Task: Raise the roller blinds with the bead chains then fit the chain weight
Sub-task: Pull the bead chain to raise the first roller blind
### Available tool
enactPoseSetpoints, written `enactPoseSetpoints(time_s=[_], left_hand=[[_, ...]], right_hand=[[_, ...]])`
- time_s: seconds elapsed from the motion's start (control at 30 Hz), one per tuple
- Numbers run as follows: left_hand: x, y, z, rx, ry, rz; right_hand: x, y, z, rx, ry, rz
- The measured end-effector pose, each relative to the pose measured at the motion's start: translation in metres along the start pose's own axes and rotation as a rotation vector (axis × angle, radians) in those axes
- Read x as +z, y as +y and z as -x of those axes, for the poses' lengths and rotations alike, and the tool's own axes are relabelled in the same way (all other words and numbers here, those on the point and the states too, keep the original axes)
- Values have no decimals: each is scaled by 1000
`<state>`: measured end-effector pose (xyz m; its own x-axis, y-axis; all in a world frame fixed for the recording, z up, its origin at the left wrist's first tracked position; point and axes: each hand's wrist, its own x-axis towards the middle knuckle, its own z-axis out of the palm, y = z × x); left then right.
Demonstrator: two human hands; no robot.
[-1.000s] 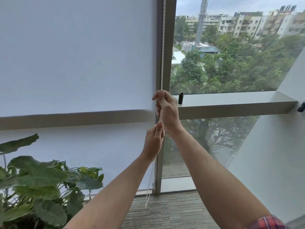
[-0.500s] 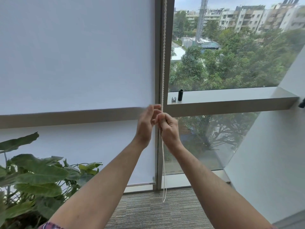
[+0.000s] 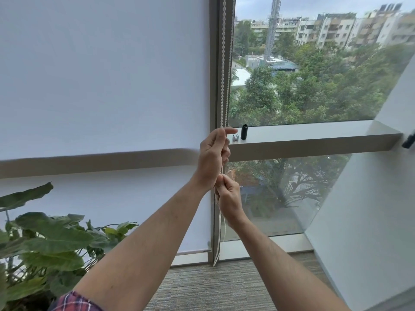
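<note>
A white roller blind (image 3: 107,81) covers the left window pane down to near the floor. Its white bead chain (image 3: 222,63) hangs along the grey window post and loops near the floor. My left hand (image 3: 213,158) is high on the chain at sill height, fingers curled around it with the forefinger sticking out. Just below, my right hand (image 3: 228,198) is closed on the same chain. A black cylindrical chain weight (image 3: 244,131) stands upright on the window ledge (image 3: 314,140), next to a small silver clip piece (image 3: 235,138).
A large leafy plant (image 3: 45,239) fills the lower left. The right pane is uncovered glass showing trees and buildings. A white wall (image 3: 370,209) slants in at the right, with a dark fitting (image 3: 409,141) by it. Grey carpet (image 3: 213,286) lies below.
My left hand has climbed from below my right hand to above it on the chain, while my right hand has dropped downward with the chain. The blind's bottom edge sits slightly higher.
</note>
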<state>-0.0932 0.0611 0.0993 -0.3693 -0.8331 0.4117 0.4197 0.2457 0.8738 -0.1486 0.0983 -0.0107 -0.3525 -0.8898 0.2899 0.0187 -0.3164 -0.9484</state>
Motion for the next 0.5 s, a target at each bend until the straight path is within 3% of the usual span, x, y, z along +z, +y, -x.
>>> enactPoseSetpoints(time_s=[0.3,0.5], left_hand=[[0,16,-3,16,1,16],[4,9,7,51,64,6]], right_hand=[[-5,30,27,76,-18,69],[-9,24,19,192,-163,-3]])
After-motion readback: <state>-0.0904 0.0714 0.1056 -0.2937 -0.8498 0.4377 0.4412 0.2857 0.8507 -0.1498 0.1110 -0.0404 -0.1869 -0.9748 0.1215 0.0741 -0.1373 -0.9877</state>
